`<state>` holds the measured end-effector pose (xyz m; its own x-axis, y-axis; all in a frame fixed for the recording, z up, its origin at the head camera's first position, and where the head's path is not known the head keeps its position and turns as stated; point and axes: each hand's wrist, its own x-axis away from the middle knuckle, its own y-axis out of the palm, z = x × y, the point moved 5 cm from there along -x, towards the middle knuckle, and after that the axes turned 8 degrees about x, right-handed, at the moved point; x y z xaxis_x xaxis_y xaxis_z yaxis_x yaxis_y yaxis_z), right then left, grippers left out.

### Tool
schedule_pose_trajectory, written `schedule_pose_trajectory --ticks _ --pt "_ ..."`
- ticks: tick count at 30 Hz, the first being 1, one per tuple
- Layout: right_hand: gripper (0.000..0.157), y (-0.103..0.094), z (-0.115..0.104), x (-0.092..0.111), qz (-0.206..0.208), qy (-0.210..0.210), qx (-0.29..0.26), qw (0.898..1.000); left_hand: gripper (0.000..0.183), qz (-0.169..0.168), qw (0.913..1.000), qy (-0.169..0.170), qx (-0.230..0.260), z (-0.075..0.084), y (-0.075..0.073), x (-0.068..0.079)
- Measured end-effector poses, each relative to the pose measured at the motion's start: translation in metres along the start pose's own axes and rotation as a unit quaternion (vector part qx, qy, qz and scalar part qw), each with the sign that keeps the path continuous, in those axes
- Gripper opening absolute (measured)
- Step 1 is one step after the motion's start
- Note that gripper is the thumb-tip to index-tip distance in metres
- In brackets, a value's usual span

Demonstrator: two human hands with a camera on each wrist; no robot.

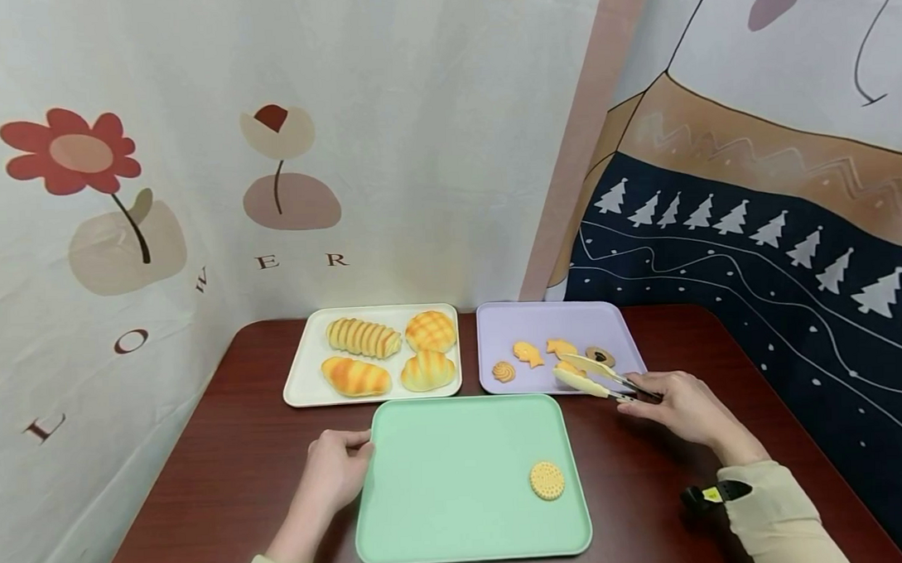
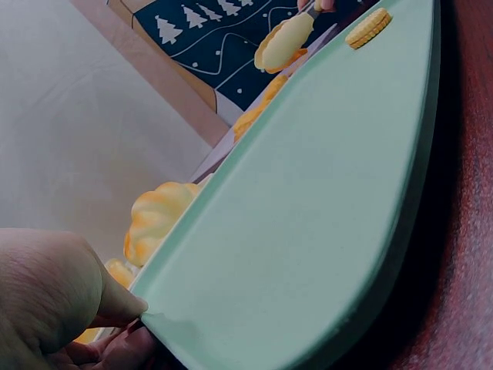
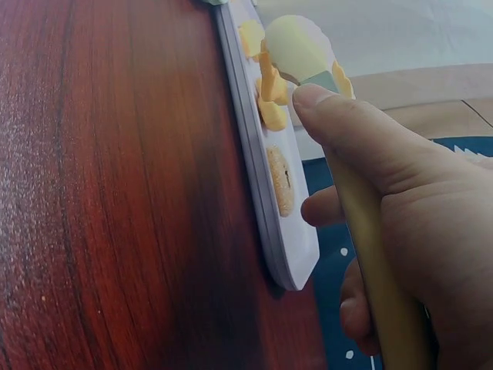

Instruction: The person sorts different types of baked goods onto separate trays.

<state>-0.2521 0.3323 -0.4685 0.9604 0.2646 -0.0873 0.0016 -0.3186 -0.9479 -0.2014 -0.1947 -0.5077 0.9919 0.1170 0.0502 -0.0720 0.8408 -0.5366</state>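
My left hand (image 1: pixel 336 468) pinches the left rim of a mint-green tray (image 1: pixel 458 480); the left wrist view shows the thumb over its edge. One round, ridged biscuit (image 1: pixel 547 481) lies on the tray's right side. In my right hand (image 1: pixel 679 406) is a pair of tongs (image 1: pixel 599 376) with cream tips, held over the lilac tray (image 1: pixel 549 315). The tips stand on either side of an orange-yellow cookie (image 1: pixel 569 367); whether they touch it I cannot tell. Beside it lie two fish-shaped cookies (image 1: pixel 528 353), a swirl cookie (image 1: pixel 503 372) and a brown cookie (image 1: pixel 600 357) with a dark centre.
A white tray (image 1: pixel 305 386) with several bread rolls (image 1: pixel 363 337) stands at the back left, next to the lilac one. All the trays sit on a dark red-brown wooden table (image 1: pixel 226 455). Printed cloths (image 1: pixel 417 150) hang behind and to the right.
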Motion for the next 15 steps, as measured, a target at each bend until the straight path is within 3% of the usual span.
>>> schedule_pose_trajectory --ticks 15 --pt "0.079 0.0064 -0.0031 -0.0108 -0.002 -0.007 0.013 1.0 0.025 0.0 0.9999 -0.009 -0.005 0.0013 -0.0008 0.0014"
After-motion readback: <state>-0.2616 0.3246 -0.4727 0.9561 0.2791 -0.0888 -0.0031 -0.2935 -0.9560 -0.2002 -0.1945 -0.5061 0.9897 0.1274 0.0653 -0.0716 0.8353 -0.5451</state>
